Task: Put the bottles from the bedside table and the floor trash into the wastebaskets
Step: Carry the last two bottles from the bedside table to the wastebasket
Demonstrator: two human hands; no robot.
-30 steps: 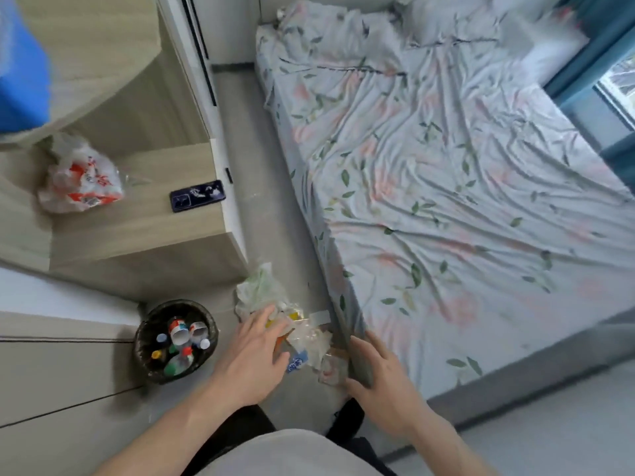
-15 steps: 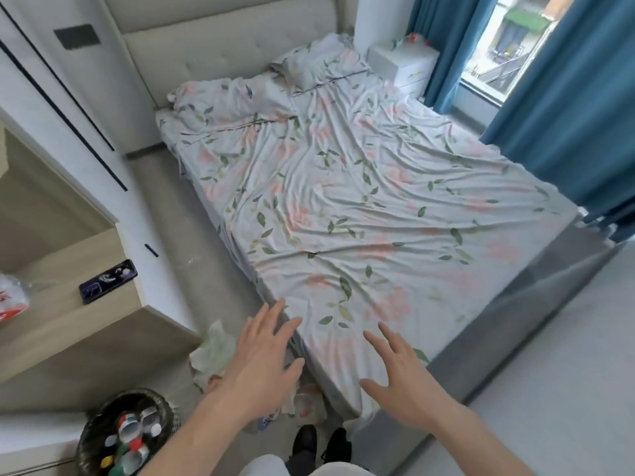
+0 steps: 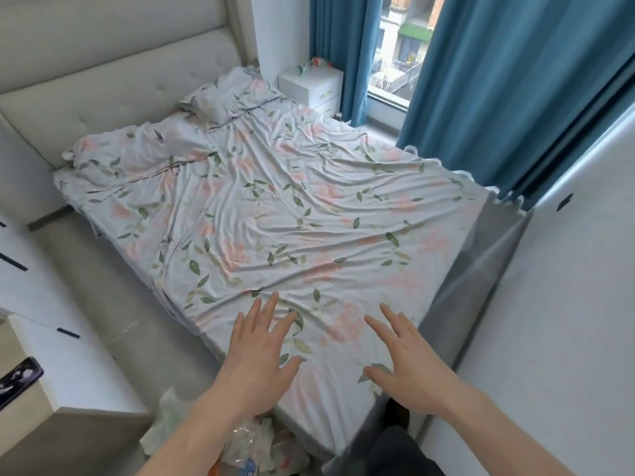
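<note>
My left hand [image 3: 259, 352] and my right hand [image 3: 405, 355] are both spread, fingers straight, over the near corner of the bed, and neither holds anything. Below my left forearm a pile of floor trash [image 3: 247, 448] lies on the floor by the bed corner: crumpled plastic wrappers and a pale green bag. Far across the room a white bedside table [image 3: 314, 85] stands by the window, with small red and white items on its top; I cannot tell what they are. No wastebasket shows in the view.
The bed [image 3: 275, 218] with a floral sheet fills the middle. A grey floor aisle [image 3: 113, 290] runs along its left side. At the lower left a wooden shelf [image 3: 58, 389] carries a dark phone [image 3: 19, 376]. Blue curtains [image 3: 508, 97] and a white wall stand right.
The view has swung up from the floor and the wastebasket toward the bed and window. Both hands have risen away from the floor trash, open, and now hover over the bed corner.
</note>
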